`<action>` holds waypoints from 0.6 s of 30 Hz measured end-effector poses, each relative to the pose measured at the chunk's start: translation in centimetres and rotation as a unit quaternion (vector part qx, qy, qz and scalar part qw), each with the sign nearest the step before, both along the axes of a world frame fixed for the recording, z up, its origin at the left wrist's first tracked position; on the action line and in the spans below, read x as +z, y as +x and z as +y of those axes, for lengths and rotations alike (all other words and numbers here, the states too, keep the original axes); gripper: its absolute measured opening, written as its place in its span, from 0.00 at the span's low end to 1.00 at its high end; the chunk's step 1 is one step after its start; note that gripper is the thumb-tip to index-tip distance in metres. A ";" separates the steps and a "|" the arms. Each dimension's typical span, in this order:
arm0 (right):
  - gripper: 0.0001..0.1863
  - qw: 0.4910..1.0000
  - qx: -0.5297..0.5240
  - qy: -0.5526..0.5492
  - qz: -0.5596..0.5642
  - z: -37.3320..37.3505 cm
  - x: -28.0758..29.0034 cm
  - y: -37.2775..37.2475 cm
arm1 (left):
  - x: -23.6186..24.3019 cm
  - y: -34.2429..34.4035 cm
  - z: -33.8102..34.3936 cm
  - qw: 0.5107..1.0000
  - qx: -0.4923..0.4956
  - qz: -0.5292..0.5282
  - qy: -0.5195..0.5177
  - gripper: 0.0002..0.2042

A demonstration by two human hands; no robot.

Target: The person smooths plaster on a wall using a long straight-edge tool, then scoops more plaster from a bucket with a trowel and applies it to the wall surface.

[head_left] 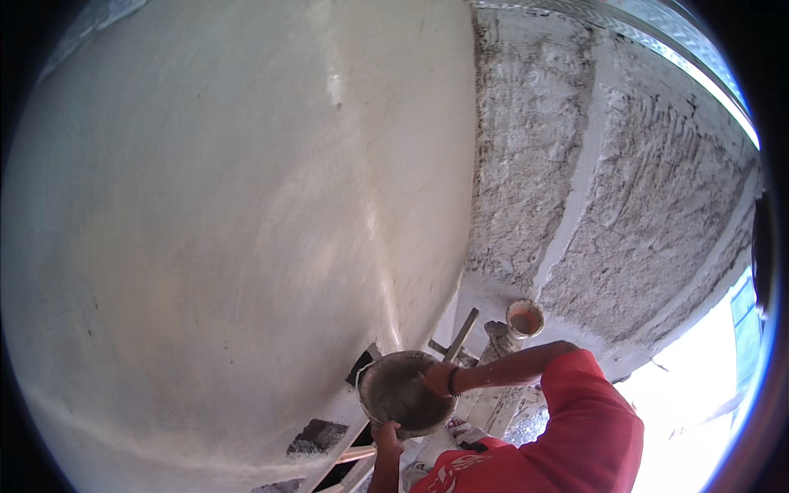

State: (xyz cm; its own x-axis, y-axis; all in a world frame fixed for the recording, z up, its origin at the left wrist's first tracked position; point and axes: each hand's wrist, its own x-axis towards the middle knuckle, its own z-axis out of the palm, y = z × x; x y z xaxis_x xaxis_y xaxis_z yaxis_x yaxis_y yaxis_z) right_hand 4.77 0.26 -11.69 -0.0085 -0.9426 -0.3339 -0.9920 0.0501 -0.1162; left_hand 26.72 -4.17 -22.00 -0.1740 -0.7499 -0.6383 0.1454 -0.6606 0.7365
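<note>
A round bucket of wet grey mix is at the bottom middle, beside the smooth plastered wall. My left hand is closed on the bucket's lower left rim. My right hand reaches over the right rim into the bucket; its fingers are dark and blurred against the mix, and whatever they may hold is hidden.
A small bucket sits on a mortar-splashed plank to the right, near a wooden stick. Rough render covers the right-hand wall. Dark gaps show along the smooth wall's lower edge. A bright opening lies at the lower right.
</note>
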 end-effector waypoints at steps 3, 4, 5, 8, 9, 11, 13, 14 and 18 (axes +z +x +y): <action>0.14 0.996 0.061 0.066 -0.004 1.5 -3.8 0.1 | -2.1 -1.3 -1.8 0.997 -0.053 -0.012 0.058 0.30; 0.14 0.991 0.102 0.088 -0.010 1.8 -1.4 0.2 | -2.8 -1.5 -2.4 0.997 -0.041 0.002 0.060 0.30; 0.14 0.984 0.139 0.110 -0.015 2.3 1.1 0.2 | -3.6 -2.1 -2.4 0.997 -0.033 0.015 0.062 0.30; 0.13 0.985 0.130 0.098 -0.052 3.6 4.7 -1.0 | -4.3 -3.7 -2.5 0.996 -0.054 0.045 0.053 0.28; 0.13 0.983 0.151 0.096 -0.032 5.2 2.7 -3.2 | -2.1 -6.0 -0.6 0.994 -0.088 0.037 0.060 0.29; 0.12 0.977 0.146 0.157 0.015 4.7 1.1 -5.4 | -3.6 -6.6 -0.4 0.992 -0.110 0.015 0.063 0.26; 0.12 0.982 0.114 0.149 0.033 4.3 1.5 -6.8 | -3.1 -6.9 -0.2 0.991 -0.121 0.022 0.055 0.23; 0.12 0.990 0.081 0.109 0.028 4.5 2.4 -7.6 | -2.5 -7.3 0.0 0.990 -0.127 0.026 0.050 0.22; 0.12 0.999 -0.047 0.005 0.026 4.0 3.3 -10.3 | 1.3 -9.9 0.4 0.991 -0.127 0.030 -0.005 0.16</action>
